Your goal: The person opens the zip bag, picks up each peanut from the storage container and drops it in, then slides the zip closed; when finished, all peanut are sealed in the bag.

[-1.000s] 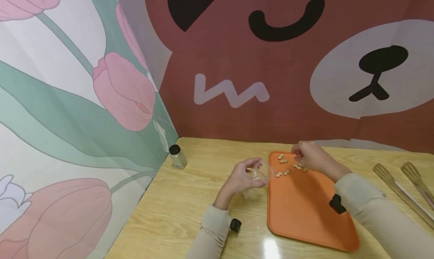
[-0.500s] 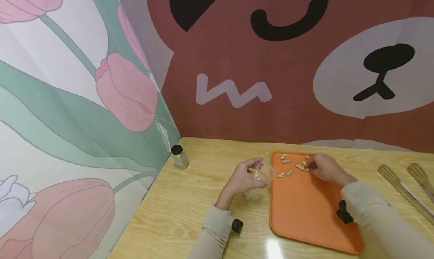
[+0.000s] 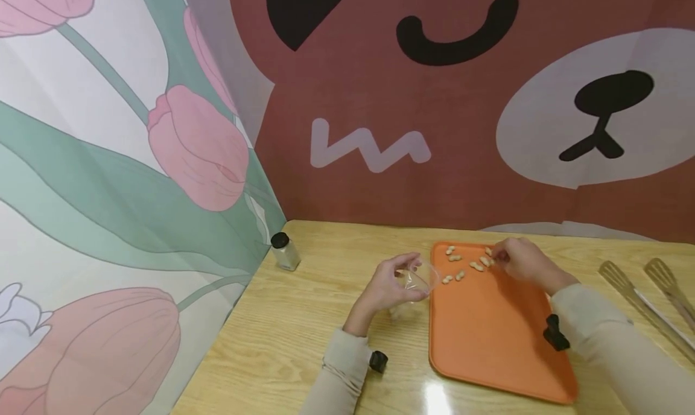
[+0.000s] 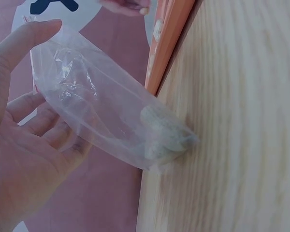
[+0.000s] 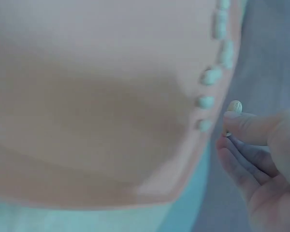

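A bear-face backdrop (image 3: 461, 113) fills the far side, and a tulip-print sheet (image 3: 98, 180) covers the left. Before them spreads a pale wooden tabletop (image 3: 304, 318), carrying an orange tray (image 3: 488, 336) right of centre. At far right lie slotted utensils (image 3: 615, 273), perhaps tongs, well apart from the work. A person's two hands reach in from the near side. The left hand (image 3: 388, 282), just left of the tray, holds a clear plastic bag (image 4: 92, 92) at its mouth, thumb and fingers set wide so that it gapes. The right hand (image 3: 526, 261), over the tray's far right corner, has drawn slightly back and to the right from where it was half a second ago, among the loose nuts; it pinches one peanut (image 5: 236, 107) narrowly between thumb and fingers. So that nut is off the tray but not in the bag, while the left hand has barely shifted. Toward the far left corner of the tabletop stands a small jar (image 3: 285, 252) with a black lid, clear of both hands. Smallest are the loose peanuts (image 3: 476, 266), scattered across the tray's far end, lying between the right hand and the bag. Pale lumps (image 4: 162, 133), apparently more peanuts, sit in the bag's bottom; whether it touches the wood is unclear.
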{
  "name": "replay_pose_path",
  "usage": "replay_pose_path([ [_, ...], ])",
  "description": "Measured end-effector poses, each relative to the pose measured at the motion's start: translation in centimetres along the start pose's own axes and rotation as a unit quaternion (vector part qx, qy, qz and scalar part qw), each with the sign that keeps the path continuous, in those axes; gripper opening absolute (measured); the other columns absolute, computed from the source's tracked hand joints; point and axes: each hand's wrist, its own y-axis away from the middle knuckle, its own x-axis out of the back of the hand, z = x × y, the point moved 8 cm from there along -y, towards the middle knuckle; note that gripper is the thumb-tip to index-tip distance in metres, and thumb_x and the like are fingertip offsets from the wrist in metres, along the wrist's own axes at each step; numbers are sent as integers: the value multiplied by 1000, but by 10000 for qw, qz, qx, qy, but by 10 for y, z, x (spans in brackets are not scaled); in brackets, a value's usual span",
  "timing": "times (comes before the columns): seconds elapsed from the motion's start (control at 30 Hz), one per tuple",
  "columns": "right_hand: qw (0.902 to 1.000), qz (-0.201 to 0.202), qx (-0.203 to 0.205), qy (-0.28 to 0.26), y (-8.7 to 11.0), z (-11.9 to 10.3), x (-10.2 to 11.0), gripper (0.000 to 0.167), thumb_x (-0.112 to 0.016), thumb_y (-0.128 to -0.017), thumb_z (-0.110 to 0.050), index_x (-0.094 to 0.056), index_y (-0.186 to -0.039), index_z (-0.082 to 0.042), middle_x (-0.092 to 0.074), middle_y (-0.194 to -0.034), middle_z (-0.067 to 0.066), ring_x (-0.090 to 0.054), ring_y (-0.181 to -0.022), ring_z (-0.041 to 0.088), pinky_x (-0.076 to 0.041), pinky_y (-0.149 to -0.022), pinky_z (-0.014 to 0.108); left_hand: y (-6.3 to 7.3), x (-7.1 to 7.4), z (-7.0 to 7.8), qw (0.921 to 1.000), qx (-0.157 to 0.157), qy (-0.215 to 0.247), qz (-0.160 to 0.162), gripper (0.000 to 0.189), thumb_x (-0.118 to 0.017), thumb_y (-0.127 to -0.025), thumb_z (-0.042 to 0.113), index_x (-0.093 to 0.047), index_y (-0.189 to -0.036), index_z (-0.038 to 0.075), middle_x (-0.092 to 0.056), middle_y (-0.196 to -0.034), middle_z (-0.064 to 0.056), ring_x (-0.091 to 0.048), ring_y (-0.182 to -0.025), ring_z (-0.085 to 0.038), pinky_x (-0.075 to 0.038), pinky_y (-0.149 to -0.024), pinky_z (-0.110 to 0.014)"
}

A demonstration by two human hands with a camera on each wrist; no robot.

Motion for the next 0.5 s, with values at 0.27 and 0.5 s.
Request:
replay_pose_path([
  [0.27,9975,227,643,-174,-11,-68,24,8,-69,-88,4,-74,-91,-2,-66,-82,2,-60,-72,19,-52,-64,40,2,0,-2,10000,36,86,-25,75,-82,-80,17,-49,-147,10,-61,-132,-14,-54,-116,-10,-45,-95,-38],
  [0.5,9873,581,1469,-186,-13,-143,35,16,-79,-81,2,-75,-94,-6,-64,-85,-2,-61,-75,14,-54,-65,34,1,1,-2,10000,35,43,60,75,-84,-79,17,-51,-145,10,-64,-127,-5,-55,-112,-9,-47,-94,-40],
])
